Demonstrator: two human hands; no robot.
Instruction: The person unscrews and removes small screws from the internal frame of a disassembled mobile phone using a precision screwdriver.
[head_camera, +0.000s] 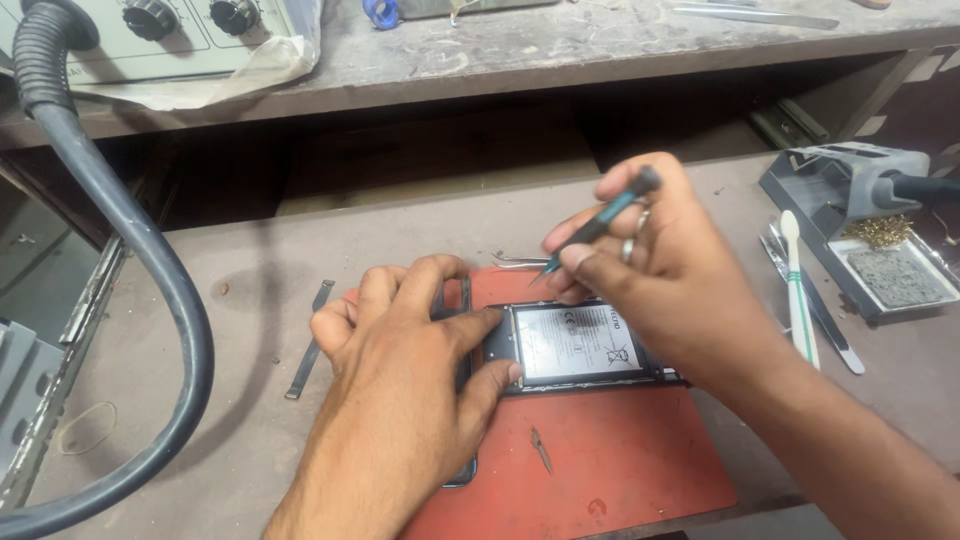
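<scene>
Fingers of the left hand (400, 370) press flat on the opened phone (570, 345), which lies at the red mat's (600, 460) upper edge; thin, rigid, fragile inside, best steadied by its frame. The right hand (650, 270) pinches a slim screwdriver (598, 225)

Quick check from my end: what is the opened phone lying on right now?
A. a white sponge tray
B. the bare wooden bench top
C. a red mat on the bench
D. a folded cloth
C: the opened phone, pinned by the left hand while the right hand holds a thin screwdriver, lies on the red mat spread over the bench.
</scene>
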